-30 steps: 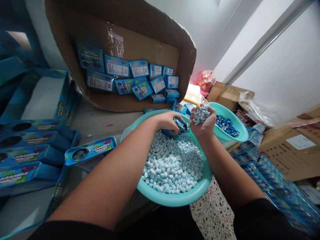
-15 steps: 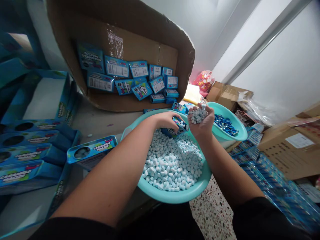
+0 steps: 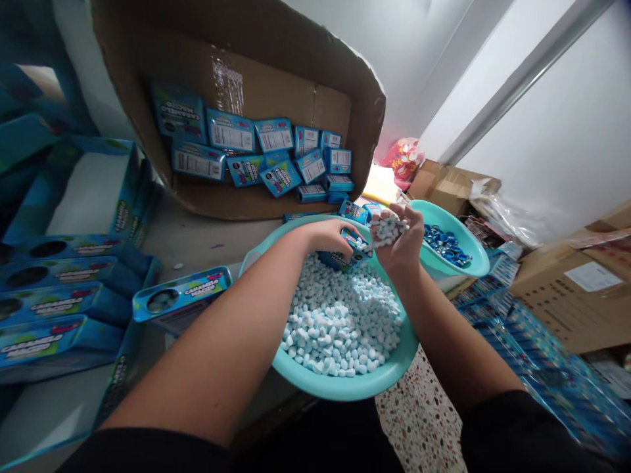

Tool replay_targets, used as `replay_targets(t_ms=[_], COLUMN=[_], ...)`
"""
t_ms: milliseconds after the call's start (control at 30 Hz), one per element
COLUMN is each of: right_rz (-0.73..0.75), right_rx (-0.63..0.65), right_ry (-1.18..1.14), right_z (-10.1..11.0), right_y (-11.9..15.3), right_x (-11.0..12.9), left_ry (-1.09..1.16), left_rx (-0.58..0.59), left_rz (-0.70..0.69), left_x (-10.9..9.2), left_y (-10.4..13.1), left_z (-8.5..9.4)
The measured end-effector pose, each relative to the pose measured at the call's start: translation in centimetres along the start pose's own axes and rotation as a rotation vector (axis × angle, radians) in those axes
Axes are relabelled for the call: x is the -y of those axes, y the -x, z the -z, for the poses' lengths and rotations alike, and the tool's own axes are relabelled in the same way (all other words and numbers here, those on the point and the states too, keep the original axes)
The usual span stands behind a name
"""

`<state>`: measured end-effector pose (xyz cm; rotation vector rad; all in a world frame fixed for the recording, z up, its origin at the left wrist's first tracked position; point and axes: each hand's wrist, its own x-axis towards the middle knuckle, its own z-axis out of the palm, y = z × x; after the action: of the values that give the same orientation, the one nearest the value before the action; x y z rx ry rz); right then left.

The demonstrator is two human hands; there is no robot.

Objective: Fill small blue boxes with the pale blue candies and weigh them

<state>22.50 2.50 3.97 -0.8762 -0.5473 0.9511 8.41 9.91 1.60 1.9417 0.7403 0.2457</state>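
My left hand grips a small blue candy box over the far side of a turquoise basin. Pale blue candies fill much of that basin. White candies show at the box's open end, which faces right. Close beside it, my right hand is cupped palm up around a heap of candies. A second blue candy box, with a round window showing candies inside, lies left of the basin under my left forearm.
A large cardboard box on its side holds several blue candy boxes. Blue display trays stand at left. At right are a smaller turquoise basin with blue lids, a cardboard carton and stacked blue packs.
Both hands stay almost in place. The heap in my right palm looks slightly smaller, and more candies show at the mouth of the box in my left hand.
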Motion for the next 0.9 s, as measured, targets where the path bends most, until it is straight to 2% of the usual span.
replay_targets(t_ms=[100,233,400,567,667,767,900], right_rz=[0.024,0.068,0.047,0.011,0.005,0.030,0.110], right_rx=[-0.012,0.045,0.084,0.208,0.240,0.266,0.360], right_ry=[0.033,0.080,0.115,0.280,0.395,0.470,0.589], right_z=[-0.2,-0.3,-0.2,-0.3,-0.4,-0.3,0.3], right_y=[0.1,0.3,0.5,0.8,1.0,1.1,1.0], right_x=[0.0,-0.1,-0.2,-0.3,-0.3,-0.5,-0.9], left_ry=[-0.043,-0.016,-0.016,-0.012,-0.002,0.000,0.032], left_rx=[-0.012,0.001,-0.018,-0.004,0.008,0.007,0.038], left_rz=[-0.002,-0.004,-0.003,-0.027,-0.055,-0.077,-0.118], left_x=[-0.2,-0.1,0.0,0.2,0.5,0.9,1.1], left_y=[0.1,0.2,0.1,-0.1,-0.2,-0.4,-0.5], left_z=[0.1,0.1,0.0,0.1,0.2,0.1,0.0])
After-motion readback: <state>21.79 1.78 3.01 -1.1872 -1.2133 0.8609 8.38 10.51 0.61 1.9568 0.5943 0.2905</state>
